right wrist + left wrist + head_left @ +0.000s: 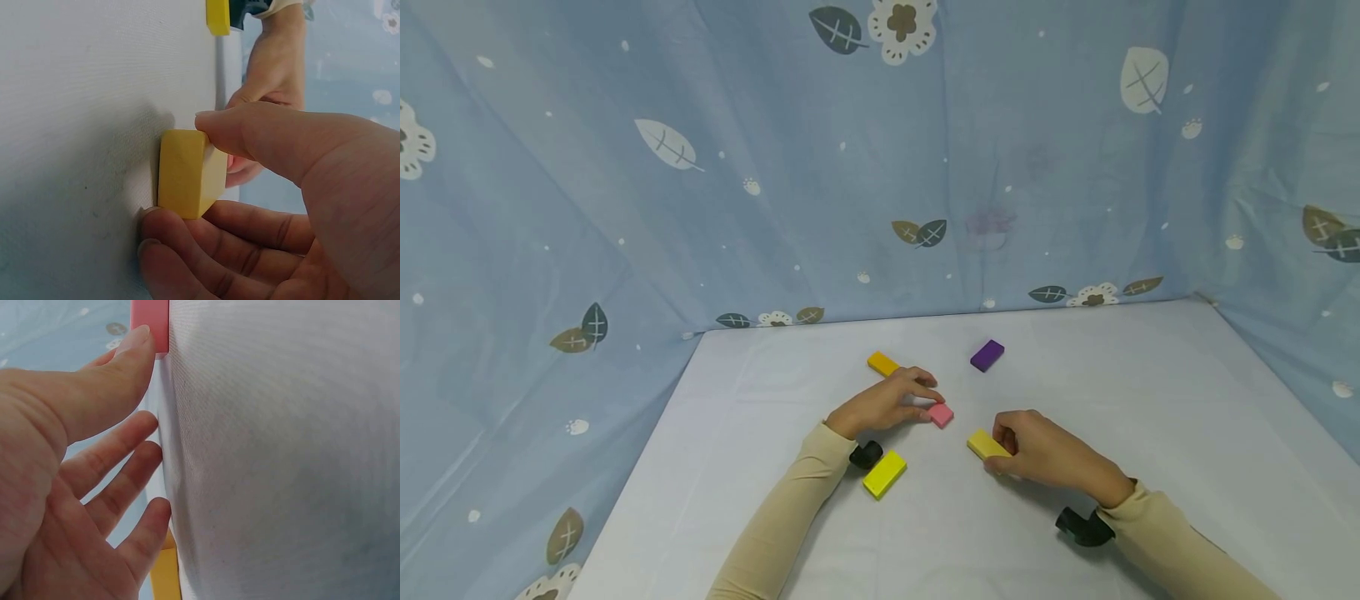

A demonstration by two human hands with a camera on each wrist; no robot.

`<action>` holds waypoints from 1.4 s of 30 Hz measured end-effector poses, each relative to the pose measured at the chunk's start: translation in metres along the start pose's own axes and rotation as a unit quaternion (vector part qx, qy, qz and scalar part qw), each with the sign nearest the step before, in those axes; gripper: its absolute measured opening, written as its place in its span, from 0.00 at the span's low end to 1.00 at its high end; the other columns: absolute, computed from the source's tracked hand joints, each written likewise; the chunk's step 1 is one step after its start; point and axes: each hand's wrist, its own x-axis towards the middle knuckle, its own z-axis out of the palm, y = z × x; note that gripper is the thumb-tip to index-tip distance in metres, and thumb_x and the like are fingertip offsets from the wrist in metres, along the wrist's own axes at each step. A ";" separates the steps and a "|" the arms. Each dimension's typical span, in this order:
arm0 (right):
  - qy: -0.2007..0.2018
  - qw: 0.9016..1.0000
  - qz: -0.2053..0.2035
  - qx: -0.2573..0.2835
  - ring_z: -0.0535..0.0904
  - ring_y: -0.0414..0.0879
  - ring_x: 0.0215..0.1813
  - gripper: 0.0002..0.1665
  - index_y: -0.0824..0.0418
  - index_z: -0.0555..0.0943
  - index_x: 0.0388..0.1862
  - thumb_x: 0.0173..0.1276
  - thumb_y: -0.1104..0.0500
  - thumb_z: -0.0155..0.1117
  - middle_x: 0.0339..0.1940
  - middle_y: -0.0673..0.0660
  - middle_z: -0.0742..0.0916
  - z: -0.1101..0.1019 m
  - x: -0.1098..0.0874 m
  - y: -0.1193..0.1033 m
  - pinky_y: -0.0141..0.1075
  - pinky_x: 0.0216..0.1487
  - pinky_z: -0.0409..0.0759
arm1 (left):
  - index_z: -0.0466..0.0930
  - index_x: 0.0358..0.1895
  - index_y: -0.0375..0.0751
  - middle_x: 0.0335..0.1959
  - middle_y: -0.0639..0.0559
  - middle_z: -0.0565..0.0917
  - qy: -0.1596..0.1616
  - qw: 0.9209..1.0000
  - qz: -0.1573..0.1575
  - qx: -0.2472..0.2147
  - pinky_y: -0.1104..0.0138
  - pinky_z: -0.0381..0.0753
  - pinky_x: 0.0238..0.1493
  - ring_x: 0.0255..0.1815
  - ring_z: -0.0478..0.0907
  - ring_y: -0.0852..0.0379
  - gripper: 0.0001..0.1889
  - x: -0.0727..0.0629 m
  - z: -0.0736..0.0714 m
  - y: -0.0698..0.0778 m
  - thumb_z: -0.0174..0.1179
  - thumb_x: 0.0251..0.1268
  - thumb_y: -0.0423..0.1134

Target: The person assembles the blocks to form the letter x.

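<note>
1. Closest to us, two beige sleeves (793, 512) reach in over the white-covered desk (940, 546), each with a small black device (1084, 527) at the wrist.
2. Next up is the right hand (1048, 450), right of centre. We've got its thumb and fingers pinching a pale yellow block (987, 444), thumb on one side and fingers curled in on the other. The block is right down at the cloth, though we can't tell if it's slightly lifted.
3. Over to the left, we spot a brighter yellow block (885, 475) lying flat, just beside the left wrist's device, no fingers on it.
4. A bit further out is the left hand (883, 402). We see its thumb and index pinching a pink block (941, 415) near the middle of the desk, while the other fingers are spread apart.
5. Just beyond that hand, we find an orange-yellow block (882, 363), partly hidden behind it.
6. Further right, near the back, a purple block (987, 356) sits by itself, slightly angled.
7. Behind everything we're looking at a blue curtain (820, 250) printed with leaves and flowers.
</note>
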 end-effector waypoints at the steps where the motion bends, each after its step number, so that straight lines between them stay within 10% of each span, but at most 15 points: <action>1: 0.001 1.000 -0.002 0.000 0.71 0.37 0.25 0.17 0.58 0.80 0.33 0.58 0.52 0.81 0.22 0.47 0.77 0.000 0.000 0.000 0.29 0.25 0.71 | 0.85 0.62 0.48 0.69 0.46 0.77 0.000 1.000 0.001 0.001 0.56 0.73 0.74 0.71 0.71 0.49 0.17 0.000 0.000 0.000 0.65 0.73 0.41; 42: -0.004 1.000 -0.009 0.004 0.72 0.38 0.25 0.16 0.59 0.81 0.34 0.59 0.53 0.80 0.22 0.48 0.78 0.000 0.018 -0.005 0.29 0.25 0.72 | 0.85 0.62 0.49 0.69 0.46 0.77 -0.002 1.000 -0.001 0.008 0.56 0.73 0.74 0.71 0.71 0.48 0.17 0.000 -0.001 0.001 0.64 0.73 0.43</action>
